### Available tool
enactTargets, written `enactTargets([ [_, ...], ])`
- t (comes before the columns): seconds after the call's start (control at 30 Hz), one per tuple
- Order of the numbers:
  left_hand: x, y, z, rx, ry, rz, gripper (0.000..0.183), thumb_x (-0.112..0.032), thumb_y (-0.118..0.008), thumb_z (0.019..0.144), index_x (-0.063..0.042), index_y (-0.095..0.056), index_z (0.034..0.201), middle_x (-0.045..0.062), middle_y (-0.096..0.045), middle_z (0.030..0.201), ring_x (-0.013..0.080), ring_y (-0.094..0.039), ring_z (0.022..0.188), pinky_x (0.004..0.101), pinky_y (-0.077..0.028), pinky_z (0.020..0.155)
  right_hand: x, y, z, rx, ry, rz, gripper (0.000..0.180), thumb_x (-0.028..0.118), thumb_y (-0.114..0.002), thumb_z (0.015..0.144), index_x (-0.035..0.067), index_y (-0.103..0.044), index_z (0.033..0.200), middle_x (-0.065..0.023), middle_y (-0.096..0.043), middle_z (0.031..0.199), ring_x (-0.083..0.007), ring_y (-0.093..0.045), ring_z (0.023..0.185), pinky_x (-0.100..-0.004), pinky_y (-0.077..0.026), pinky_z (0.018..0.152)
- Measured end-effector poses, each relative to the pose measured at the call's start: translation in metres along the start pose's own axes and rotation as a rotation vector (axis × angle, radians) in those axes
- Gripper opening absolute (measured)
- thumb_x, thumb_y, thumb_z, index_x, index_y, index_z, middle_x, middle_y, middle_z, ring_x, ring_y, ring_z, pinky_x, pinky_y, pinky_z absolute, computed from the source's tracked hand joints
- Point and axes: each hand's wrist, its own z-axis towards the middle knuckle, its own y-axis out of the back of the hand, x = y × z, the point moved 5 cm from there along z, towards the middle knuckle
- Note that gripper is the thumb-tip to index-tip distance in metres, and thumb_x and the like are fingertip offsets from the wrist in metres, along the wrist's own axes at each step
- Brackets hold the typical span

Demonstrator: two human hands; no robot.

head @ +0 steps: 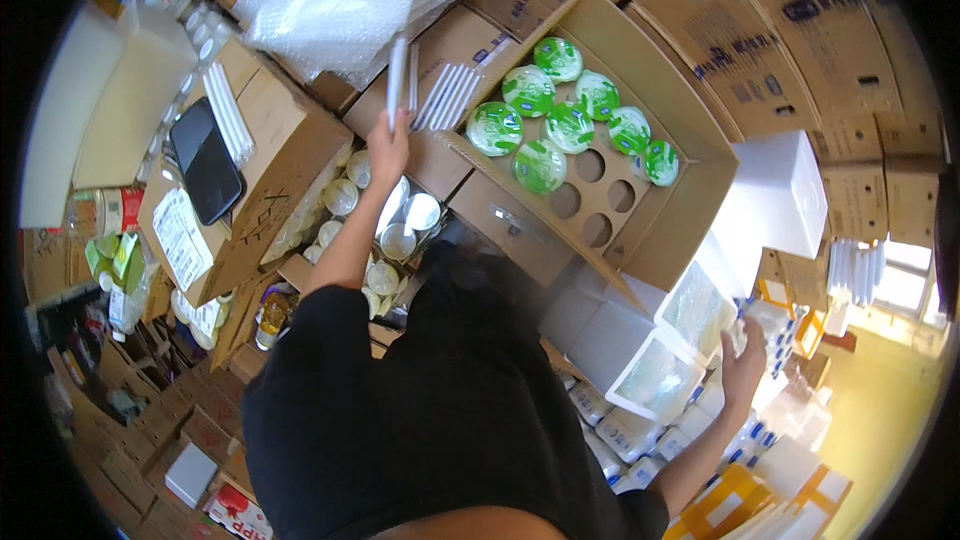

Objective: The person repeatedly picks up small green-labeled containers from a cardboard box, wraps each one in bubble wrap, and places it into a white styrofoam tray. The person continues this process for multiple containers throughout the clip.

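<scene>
My left hand point(388, 148) grips a white stick-like packet point(397, 82), held up beside a row of similar white packets point(448, 97) on a cardboard box. To the right, an open cardboard box point(667, 240) holds several green-and-white lidded cups point(568, 126) over a cardboard insert point(609, 211) with round holes. My right hand point(742, 360) is raised at the right with its fingers apart and nothing visible in it, near white foam boxes point(651, 382) with clear-wrapped tops. Round metallic-looking lids or cups point(397, 240) lie below my left forearm.
A black smartphone point(206, 161) and more white packets point(227, 112) lie on a cardboard box point(277, 135) at the left. Bubble wrap point(337, 0) covers the upper left. Stacked cartons point(780, 30) stand at the upper right, and white bottles point(626, 431) sit at the lower right.
</scene>
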Motion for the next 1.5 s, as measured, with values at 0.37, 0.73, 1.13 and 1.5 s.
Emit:
enactTargets([
  [0.37, -0.256, 0.015, -0.196, 1.075, -0.703, -0.459, 0.032, -0.020, -0.055, 0.098, 0.007, -0.066, 0.111, 0.014, -0.065, 0.074, 0.0295, -0.063, 0.060, 0.0369, -0.050, 0.058, 0.180, 0.001, -0.055, 0.010, 0.440, 1.078, 0.046, 0.017, -0.079, 0.084, 0.007, -0.061, 0.125, -0.0067, -0.067, 0.086, -0.0180, -0.064, 0.072, -0.0307, -0.051, 0.064],
  [0.73, -0.275, -0.079, -0.308, 1.325, -0.212, -0.696, 0.042, -0.030, -0.038, 0.109, 0.003, -0.056, 0.127, 0.009, -0.063, 0.100, 0.0101, -0.051, 0.072, 0.0251, -0.044, 0.066, -0.018, 0.007, -0.173, -1.028, -0.321, 1.047, 0.008, 0.004, -0.058, 0.098, -0.001, -0.062, 0.104, -0.0047, -0.062, 0.075, -0.0088, -0.057, 0.060, -0.0230, -0.045, 0.053],
  [1.13, -0.305, -0.108, -0.362, 1.520, -0.069, -0.542, 0.030, -0.022, -0.038, 0.109, -0.001, -0.057, 0.121, -0.002, -0.048, 0.075, 0.0062, -0.040, 0.067, 0.0217, -0.034, 0.063, -0.122, -0.042, -0.079, -0.996, -0.057, 0.402, 0.009, 0.001, -0.067, 0.090, 0.000, -0.066, 0.099, -0.0122, -0.069, 0.081, -0.0205, -0.068, 0.065, -0.0294, -0.053, 0.060],
  [1.5, -0.306, -0.108, -0.374, 1.367, -0.373, -0.409, 0.026, -0.018, -0.041, 0.107, -0.001, -0.056, 0.119, 0.004, -0.055, 0.079, 0.0099, -0.051, 0.072, 0.0250, -0.042, 0.067, -0.137, -0.061, -0.065, -0.804, -0.057, 0.500, 0.011, 0.000, -0.069, 0.085, 0.004, -0.060, 0.090, -0.0102, -0.065, 0.072, -0.0222, -0.065, 0.058, -0.0315, -0.052, 0.055],
])
